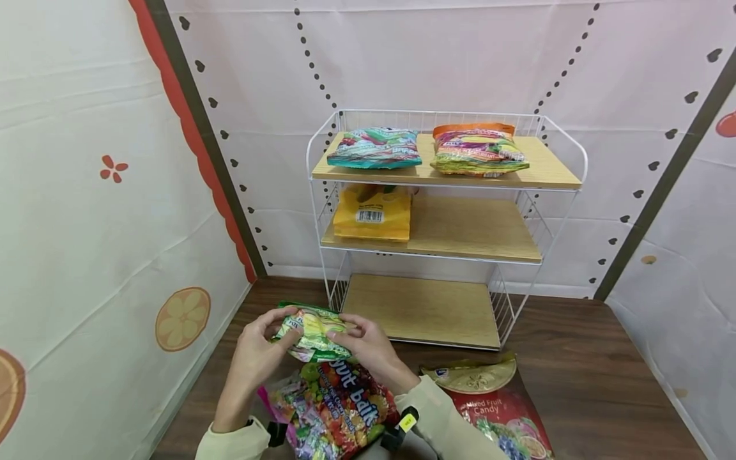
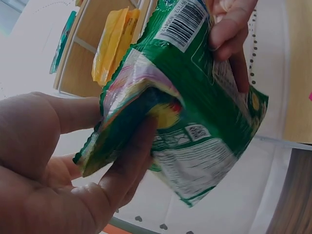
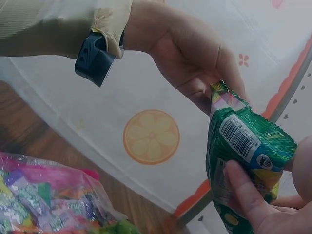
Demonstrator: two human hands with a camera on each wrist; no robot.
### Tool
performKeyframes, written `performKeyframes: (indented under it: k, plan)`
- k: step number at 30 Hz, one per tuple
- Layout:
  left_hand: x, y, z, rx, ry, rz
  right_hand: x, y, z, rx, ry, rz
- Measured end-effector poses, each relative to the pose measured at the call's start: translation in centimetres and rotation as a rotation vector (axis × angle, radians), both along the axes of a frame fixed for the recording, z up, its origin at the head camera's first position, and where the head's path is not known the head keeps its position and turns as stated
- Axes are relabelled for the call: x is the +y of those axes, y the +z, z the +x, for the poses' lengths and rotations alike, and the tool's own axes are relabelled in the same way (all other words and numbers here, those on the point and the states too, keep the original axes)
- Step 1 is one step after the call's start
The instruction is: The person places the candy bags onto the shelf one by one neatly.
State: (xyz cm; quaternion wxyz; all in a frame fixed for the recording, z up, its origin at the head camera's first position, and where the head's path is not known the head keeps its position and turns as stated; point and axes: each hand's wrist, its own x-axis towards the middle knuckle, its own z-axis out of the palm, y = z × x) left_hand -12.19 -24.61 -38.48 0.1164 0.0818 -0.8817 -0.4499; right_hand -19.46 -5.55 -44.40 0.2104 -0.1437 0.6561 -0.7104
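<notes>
A green candy bag point(image 1: 315, 333) is held up between both hands, in front of the shelf's lower left. My left hand point(image 1: 260, 350) pinches its left end, thumb on the near face. At the other end my right hand point(image 1: 370, 348) pinches it the same way. The left wrist view shows the bag's green back point(image 2: 195, 97) with a barcode and printed label, the plastic creased between the fingers. Below the hands a fruit balk candy bag point(image 1: 345, 409) lies on the table, partly covered by the forearms.
A white wire rack with wooden shelves point(image 1: 460, 223) stands behind. Its top shelf bears a teal bag point(image 1: 376, 148) and a multicoloured bag point(image 1: 478, 150); a yellow bag point(image 1: 374, 214) stands on the middle one. A red mixed fruit candy bag point(image 1: 489, 406) lies right on the brown table point(image 1: 604, 383).
</notes>
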Motion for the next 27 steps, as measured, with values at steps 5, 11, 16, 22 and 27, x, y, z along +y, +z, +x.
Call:
performKeyframes:
  k: [5, 11, 16, 22, 27]
  plan:
    - [0.3, -0.1, -0.1, -0.021, -0.034, -0.038, 1.0, 0.2, 0.1, 0.071, -0.035, 0.083]
    - [0.9, -0.2, -0.3, -0.022, -0.064, -0.064, 2.4, 0.7, 0.4, 0.147, -0.066, 0.178]
    - [1.7, -0.2, -0.3, -0.005, -0.081, -0.054, 3.4, 1.0, 0.9, 0.201, -0.078, 0.16]
    - [2.6, -0.4, -0.4, 0.009, -0.118, -0.018, 4.5, 1.0, 1.4, 0.32, -0.151, 0.141]
    - [3.4, -0.4, -0.3, 0.027, -0.114, 0.01, 5.3, 1.2, 1.7, 0.385, -0.222, 0.145]
